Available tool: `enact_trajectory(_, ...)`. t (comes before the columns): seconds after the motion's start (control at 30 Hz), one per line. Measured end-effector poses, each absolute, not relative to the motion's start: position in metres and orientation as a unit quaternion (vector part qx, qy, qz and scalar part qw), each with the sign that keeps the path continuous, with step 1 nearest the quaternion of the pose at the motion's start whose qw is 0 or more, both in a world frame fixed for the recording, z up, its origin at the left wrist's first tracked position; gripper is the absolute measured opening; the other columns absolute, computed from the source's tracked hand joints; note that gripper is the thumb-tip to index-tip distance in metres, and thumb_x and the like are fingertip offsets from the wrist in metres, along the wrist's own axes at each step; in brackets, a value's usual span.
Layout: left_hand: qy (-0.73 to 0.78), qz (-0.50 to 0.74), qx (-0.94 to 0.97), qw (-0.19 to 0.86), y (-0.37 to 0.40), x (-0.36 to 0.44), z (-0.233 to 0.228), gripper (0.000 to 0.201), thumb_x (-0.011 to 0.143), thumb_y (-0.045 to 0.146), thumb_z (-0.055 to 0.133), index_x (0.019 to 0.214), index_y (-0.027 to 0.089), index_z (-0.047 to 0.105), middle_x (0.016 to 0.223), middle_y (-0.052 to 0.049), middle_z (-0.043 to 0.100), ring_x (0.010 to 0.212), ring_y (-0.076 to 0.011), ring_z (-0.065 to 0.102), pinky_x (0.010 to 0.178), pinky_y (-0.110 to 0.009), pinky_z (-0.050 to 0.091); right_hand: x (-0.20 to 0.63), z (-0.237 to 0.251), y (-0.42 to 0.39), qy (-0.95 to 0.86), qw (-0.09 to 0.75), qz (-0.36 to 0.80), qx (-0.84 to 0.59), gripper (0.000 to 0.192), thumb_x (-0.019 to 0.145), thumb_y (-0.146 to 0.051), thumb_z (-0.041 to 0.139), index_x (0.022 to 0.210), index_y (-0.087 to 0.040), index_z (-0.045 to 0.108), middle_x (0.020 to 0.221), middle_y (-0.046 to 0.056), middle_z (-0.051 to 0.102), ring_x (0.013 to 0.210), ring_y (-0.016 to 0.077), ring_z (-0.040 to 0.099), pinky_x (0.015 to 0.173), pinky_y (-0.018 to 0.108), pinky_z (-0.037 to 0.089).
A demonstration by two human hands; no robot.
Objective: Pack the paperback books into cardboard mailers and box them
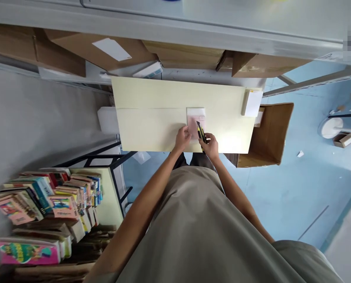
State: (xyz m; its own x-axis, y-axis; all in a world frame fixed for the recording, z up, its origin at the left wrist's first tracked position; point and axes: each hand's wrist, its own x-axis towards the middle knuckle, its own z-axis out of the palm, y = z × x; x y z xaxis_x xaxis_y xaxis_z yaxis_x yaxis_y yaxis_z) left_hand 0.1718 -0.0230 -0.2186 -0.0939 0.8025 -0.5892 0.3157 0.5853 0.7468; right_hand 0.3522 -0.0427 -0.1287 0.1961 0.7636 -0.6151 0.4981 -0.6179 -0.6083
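Head view: the left hand [182, 138] lies flat, fingers spread, on a pink-and-white paper packet [195, 122] near the near edge of the pale cream rectangular tabletop [152, 118], apparently to steady it. The right hand [211, 144] is closed around a yellow-and-black utility knife [201, 134], its tip angled onto the packet, a grip suited to slitting.

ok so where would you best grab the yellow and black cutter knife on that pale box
By the yellow-black handle of the cutter knife, from the near side, as the right hand does. The blade end points away toward the pink label, so the handle end is likely safest.
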Motion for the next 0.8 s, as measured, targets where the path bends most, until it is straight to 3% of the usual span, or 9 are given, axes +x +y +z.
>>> enact_trajectory(0.1, 0.693, 0.199, 0.422, 0.55, -0.021, 0.17, -0.214, 0.045, 0.095, 0.024, 0.071, 0.14, 0.017, 0.073, 0.147, -0.021, 0.075, 0.121, -0.0308, 0.081, 0.103, -0.048, 0.071, 0.342, -0.136, -0.038, -0.404, 0.152, 0.481, -0.763, 0.042, 0.093, -0.047, 0.069, 0.127, -0.021, 0.069, 0.13, 0.016, 0.08, 0.1, 0.0267, 0.079, 0.091, 0.041, 0.065)
enact_trajectory(0.23, 0.659, 0.166, 0.53, 0.507, -0.007, 0.145, -0.198, 0.048, 0.099, 0.017, 0.061, 0.145, 0.018, 0.073, 0.153, -0.022, 0.074, 0.142, -0.0356, 0.072, 0.126, -0.06, 0.059, 0.327, -0.144, -0.032, -0.408, 0.144, 0.491, -0.756, 0.041, 0.095, -0.046, 0.065, 0.128, -0.023, 0.062, 0.132, 0.016, 0.081, 0.101, 0.0264, 0.08, 0.087, 0.039, 0.065)
enact_trajectory(0.33, 0.618, 0.117, 0.635, 0.448, 0.015, 0.124, -0.188, 0.057, 0.1, 0.014, 0.056, 0.155, 0.018, 0.071, 0.173, -0.02, 0.063, 0.168, -0.0381, 0.051, 0.143, -0.063, 0.041, 0.316, -0.149, -0.022, -0.447, 0.128, 0.474, -0.748, 0.039, 0.097, -0.04, 0.063, 0.133, -0.025, 0.058, 0.133, 0.015, 0.082, 0.107, 0.0283, 0.081, 0.093, 0.042, 0.066)
enact_trajectory(0.47, 0.56, 0.031, 0.711, 0.425, 0.045, 0.106, -0.182, 0.075, 0.098, 0.009, 0.052, 0.173, 0.015, 0.056, 0.19, -0.018, 0.044, 0.179, -0.0422, 0.036, 0.146, -0.069, 0.031, 0.301, -0.149, 0.002, -0.524, 0.088, 0.428, -0.731, 0.049, 0.103, -0.032, 0.061, 0.149, -0.019, 0.055, 0.141, 0.019, 0.079, 0.123, 0.0323, 0.079, 0.109, 0.048, 0.064)
enact_trajectory(0.63, 0.514, -0.042, 0.75, 0.415, 0.063, 0.095, -0.181, 0.083, 0.095, 0.004, 0.045, 0.178, 0.01, 0.05, 0.195, -0.018, 0.033, 0.181, -0.0421, 0.032, 0.142, -0.069, 0.038, 0.281, -0.145, 0.032, -0.619, -0.024, 0.369, -0.693, 0.069, 0.11, -0.022, 0.048, 0.178, -0.013, 0.042, 0.161, 0.024, 0.066, 0.131, 0.0348, 0.076, 0.109, 0.047, 0.066)
enact_trajectory(0.8, 0.493, -0.038, 0.764, 0.415, 0.066, 0.088, -0.184, 0.085, 0.096, 0.008, 0.052, 0.181, 0.016, 0.048, 0.195, -0.015, 0.036, 0.18, -0.0412, 0.032, 0.142, -0.066, 0.041, 0.264, -0.153, 0.037, -0.613, -0.086, 0.359, -0.698, 0.074, 0.113, -0.019, 0.041, 0.186, -0.015, 0.038, 0.16, 0.025, 0.065, 0.119, 0.033, 0.079, 0.104, 0.046, 0.068)
